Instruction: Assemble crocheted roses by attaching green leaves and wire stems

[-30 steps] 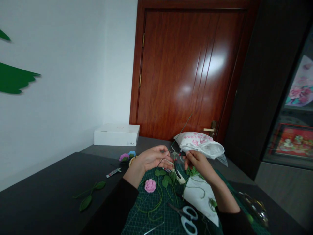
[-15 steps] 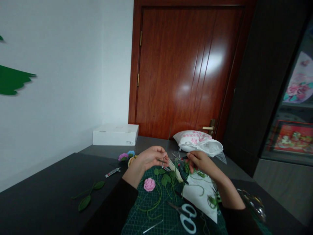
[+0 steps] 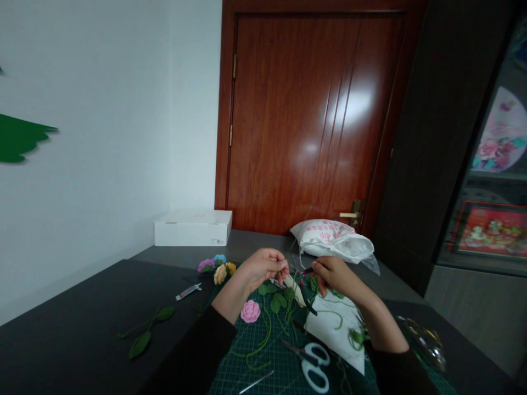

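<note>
My left hand (image 3: 267, 266) is closed in a pinch above the green cutting mat (image 3: 230, 373); a thin wire-like strand seems to rise near its fingertips. My right hand (image 3: 329, 271) is closed around black-handled pliers (image 3: 308, 299), whose jaws point toward my left hand. Below the hands lie green leaves (image 3: 279, 302) with stems and curled green cord. A pink crocheted flower (image 3: 250, 311) rests beneath my left wrist. Scissors (image 3: 315, 362) with pale blue handles and a thin metal rod (image 3: 256, 382) lie nearer me. White paper (image 3: 337, 329) is under my right forearm.
Purple, blue and yellow flowers (image 3: 220, 274) sit left of my left hand, near a small tube (image 3: 188, 292). A two-leaf stem (image 3: 140, 344) lies at the left. A white box (image 3: 193, 229) and a white bag (image 3: 329, 236) stand at the back.
My left hand has moved slightly right, closer to the pliers, uncovering more of the yellow flowers. The thin strand's upper part has swung right. The camera view has shifted slightly.
</note>
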Action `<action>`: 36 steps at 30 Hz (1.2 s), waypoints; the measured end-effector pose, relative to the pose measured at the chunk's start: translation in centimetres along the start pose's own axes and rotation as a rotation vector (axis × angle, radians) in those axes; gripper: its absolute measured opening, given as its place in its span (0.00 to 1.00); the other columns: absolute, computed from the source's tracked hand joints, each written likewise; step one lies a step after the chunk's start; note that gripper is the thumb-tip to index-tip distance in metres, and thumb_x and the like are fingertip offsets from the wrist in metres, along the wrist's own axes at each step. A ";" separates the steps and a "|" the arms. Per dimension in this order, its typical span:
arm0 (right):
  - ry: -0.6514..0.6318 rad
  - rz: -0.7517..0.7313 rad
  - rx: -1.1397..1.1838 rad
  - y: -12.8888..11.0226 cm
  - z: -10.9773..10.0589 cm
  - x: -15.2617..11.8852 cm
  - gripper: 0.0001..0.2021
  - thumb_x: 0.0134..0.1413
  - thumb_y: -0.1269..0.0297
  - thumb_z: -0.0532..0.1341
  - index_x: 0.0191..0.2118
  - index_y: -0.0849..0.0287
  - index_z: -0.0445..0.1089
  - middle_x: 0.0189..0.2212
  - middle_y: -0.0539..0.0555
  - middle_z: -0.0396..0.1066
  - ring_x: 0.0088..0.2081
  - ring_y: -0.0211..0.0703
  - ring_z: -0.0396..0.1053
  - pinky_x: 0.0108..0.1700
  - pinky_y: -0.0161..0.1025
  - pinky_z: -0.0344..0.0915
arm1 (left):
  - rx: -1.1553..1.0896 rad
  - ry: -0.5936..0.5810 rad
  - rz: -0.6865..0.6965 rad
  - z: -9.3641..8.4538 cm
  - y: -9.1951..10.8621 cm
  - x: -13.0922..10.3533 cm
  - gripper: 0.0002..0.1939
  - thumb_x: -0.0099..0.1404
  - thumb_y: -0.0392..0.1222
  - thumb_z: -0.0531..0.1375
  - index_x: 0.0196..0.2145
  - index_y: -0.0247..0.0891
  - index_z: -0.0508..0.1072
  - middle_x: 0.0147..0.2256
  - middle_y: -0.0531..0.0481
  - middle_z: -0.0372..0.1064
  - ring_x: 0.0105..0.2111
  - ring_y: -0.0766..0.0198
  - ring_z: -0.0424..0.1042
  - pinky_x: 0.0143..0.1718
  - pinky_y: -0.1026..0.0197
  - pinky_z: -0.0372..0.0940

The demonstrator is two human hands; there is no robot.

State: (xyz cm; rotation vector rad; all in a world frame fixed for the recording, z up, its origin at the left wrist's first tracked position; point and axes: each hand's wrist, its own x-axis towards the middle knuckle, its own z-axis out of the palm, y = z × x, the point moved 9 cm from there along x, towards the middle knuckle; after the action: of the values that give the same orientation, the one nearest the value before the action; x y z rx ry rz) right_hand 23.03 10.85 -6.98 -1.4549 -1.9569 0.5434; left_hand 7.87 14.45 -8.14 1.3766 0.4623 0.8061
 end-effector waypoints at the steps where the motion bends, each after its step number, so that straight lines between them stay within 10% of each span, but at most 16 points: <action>1: -0.013 -0.002 0.003 0.0 0.0 -0.1 0.17 0.62 0.57 0.51 0.27 0.58 0.69 0.11 0.50 0.69 0.16 0.41 0.65 0.24 0.35 0.59 | -0.008 0.023 0.018 -0.5 0.4 -0.1 0.17 0.47 0.45 0.73 0.25 0.31 0.72 0.23 0.47 0.72 0.22 0.67 0.70 0.26 0.64 0.64; 9: 0.043 0.013 0.009 0.4 -0.7 0.3 0.17 0.63 0.59 0.48 0.28 0.58 0.68 0.11 0.50 0.69 0.15 0.40 0.64 0.23 0.35 0.58 | -0.022 0.001 -0.091 0.3 -1.5 -0.2 0.20 0.38 0.41 0.76 0.24 0.31 0.72 0.26 0.45 0.72 0.29 0.56 0.75 0.35 0.51 0.71; 36: 0.065 0.011 0.143 0.2 1.1 1.0 0.17 0.61 0.57 0.49 0.26 0.57 0.67 0.09 0.47 0.66 0.14 0.40 0.63 0.23 0.35 0.57 | 0.226 0.263 0.056 0.3 -2.6 1.1 0.10 0.48 0.38 0.69 0.17 0.33 0.73 0.15 0.51 0.70 0.13 0.69 0.64 0.17 0.66 0.59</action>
State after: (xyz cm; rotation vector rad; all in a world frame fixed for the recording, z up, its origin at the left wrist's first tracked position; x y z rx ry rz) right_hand 22.25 11.88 -7.69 -1.3784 -1.8224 0.6203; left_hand 9.36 15.06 -10.40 1.5028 0.7401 1.0103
